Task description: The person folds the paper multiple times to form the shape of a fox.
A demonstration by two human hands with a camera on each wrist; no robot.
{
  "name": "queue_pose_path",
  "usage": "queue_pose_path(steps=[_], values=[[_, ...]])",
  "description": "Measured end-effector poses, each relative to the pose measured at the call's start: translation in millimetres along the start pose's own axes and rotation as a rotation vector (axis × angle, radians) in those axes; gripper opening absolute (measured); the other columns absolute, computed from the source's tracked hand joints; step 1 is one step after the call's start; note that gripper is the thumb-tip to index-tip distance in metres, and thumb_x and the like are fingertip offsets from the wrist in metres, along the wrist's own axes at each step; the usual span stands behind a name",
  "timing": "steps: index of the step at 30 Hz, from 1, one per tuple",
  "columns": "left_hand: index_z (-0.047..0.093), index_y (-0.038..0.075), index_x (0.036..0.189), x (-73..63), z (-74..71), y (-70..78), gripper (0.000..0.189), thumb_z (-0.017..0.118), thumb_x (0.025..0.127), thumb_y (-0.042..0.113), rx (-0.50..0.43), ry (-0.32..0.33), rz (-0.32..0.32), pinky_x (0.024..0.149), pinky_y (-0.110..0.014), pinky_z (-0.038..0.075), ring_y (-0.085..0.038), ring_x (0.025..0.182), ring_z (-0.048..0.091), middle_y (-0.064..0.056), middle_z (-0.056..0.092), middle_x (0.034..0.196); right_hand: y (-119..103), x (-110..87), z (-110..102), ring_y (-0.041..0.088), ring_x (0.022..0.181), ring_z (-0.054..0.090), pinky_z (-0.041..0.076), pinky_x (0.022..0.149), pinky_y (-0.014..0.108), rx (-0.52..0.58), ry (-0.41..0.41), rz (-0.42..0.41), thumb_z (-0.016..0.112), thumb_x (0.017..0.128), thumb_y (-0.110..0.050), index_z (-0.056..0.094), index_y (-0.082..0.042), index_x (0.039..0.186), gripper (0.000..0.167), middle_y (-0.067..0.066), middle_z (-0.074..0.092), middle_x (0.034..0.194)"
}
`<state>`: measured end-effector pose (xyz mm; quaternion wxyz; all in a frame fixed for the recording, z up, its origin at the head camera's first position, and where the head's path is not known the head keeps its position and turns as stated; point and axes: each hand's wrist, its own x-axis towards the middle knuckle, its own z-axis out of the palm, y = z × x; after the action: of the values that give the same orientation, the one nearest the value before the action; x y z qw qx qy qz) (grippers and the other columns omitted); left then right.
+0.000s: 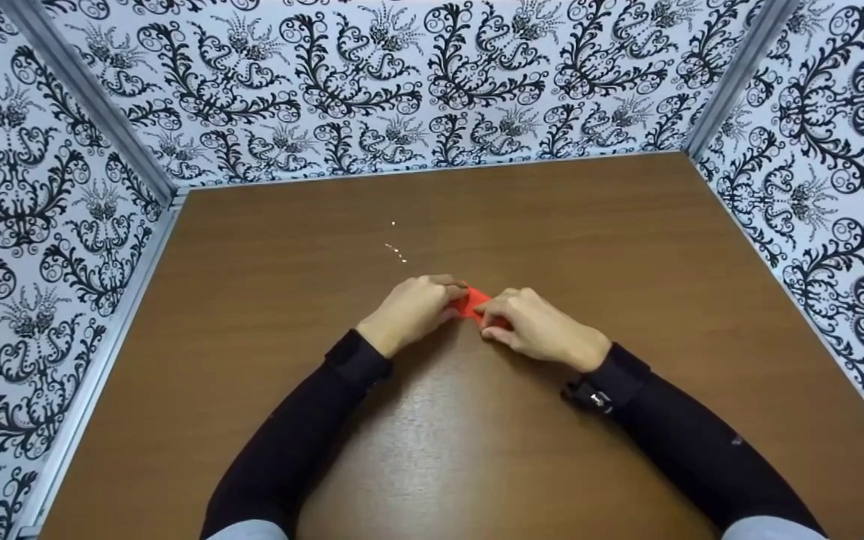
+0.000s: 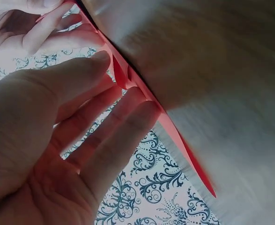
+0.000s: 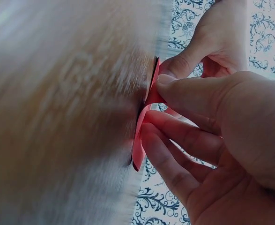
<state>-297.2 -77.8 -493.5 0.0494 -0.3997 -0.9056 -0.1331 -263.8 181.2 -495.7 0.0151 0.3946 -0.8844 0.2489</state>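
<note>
A small piece of red folded paper (image 1: pixel 475 301) lies low against the brown tabletop, between the two hands. My left hand (image 1: pixel 418 307) pinches its left part; in the left wrist view the thumb and fingertips meet the paper (image 2: pixel 174 136), whose narrow end sticks out past the fingers. At the other side my right hand (image 1: pixel 541 326) holds the paper with thumb and fingers. The right wrist view shows that thumb pressing on a raised fold of the paper (image 3: pixel 137 152), with other fingertips along its lower part. The hands cover much of the paper's shape.
The brown wooden table (image 1: pixel 289 247) stretches around the hands. Patterned black-and-white walls (image 1: pixel 372 82) enclose it at the back and both sides, with grey metal rails at the corners. Small bright specks (image 1: pixel 396 251) show on the table beyond the left hand; I cannot tell what they are.
</note>
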Motion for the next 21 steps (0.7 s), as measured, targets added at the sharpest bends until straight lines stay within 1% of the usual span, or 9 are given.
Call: queue_pose_path(steps=[3,8,10,15,19,21], values=[[0.085,0.011,0.139,-0.1,-0.4,2.4,0.030,0.082,0.111,0.021,0.033,-0.012,-0.004,0.105,-0.050,0.070,-0.035,0.132,0.081,-0.008,0.081,0.150,-0.6,-0.1,0.0,0.028,0.108,0.079,0.065,0.093,0.049,0.000,0.005,0.005,0.087,0.106,-0.012,0.085,-0.010,0.103,0.004,0.007,0.085,0.109],[0.085,0.016,0.143,-0.5,-0.8,5.2,0.032,0.080,0.112,0.026,0.100,-0.034,-0.023,0.100,-0.052,0.071,-0.037,0.132,0.079,-0.001,0.080,0.153,-0.4,0.4,0.1,0.028,0.106,0.080,0.065,0.093,0.051,0.003,0.011,0.001,0.088,0.105,-0.012,0.085,-0.010,0.102,0.004,0.007,0.084,0.106],[0.084,0.018,0.144,-0.7,-0.9,5.5,0.033,0.080,0.113,0.027,0.113,-0.041,-0.031,0.101,-0.053,0.071,-0.037,0.134,0.078,0.001,0.080,0.154,0.0,0.6,0.5,0.028,0.106,0.080,0.065,0.093,0.051,0.002,0.011,-0.003,0.088,0.105,-0.012,0.085,-0.010,0.102,0.004,0.006,0.084,0.105],[0.083,0.018,0.147,0.0,-1.5,4.8,0.035,0.079,0.113,0.027,0.108,-0.070,-0.048,0.112,-0.057,0.067,-0.040,0.146,0.073,0.002,0.078,0.157,0.0,0.1,0.6,0.028,0.107,0.079,0.065,0.092,0.051,-0.001,0.006,0.000,0.088,0.105,-0.013,0.085,-0.011,0.102,0.005,0.007,0.084,0.106],[0.079,0.019,0.152,0.4,-1.0,2.6,0.038,0.076,0.114,0.026,0.096,-0.105,-0.069,0.125,-0.056,0.060,-0.037,0.156,0.067,0.003,0.074,0.163,0.0,-0.2,0.5,0.028,0.107,0.079,0.065,0.092,0.051,0.004,0.006,-0.006,0.088,0.105,-0.012,0.085,-0.011,0.101,0.005,0.008,0.084,0.107],[0.078,0.019,0.154,0.1,-1.0,1.7,0.039,0.076,0.115,0.025,0.089,-0.118,-0.077,0.128,-0.055,0.058,-0.036,0.158,0.065,0.004,0.073,0.164,0.9,-0.1,0.5,0.030,0.110,0.080,0.066,0.095,0.052,0.009,0.003,-0.014,0.088,0.105,-0.012,0.085,-0.011,0.102,0.004,0.009,0.085,0.109]])
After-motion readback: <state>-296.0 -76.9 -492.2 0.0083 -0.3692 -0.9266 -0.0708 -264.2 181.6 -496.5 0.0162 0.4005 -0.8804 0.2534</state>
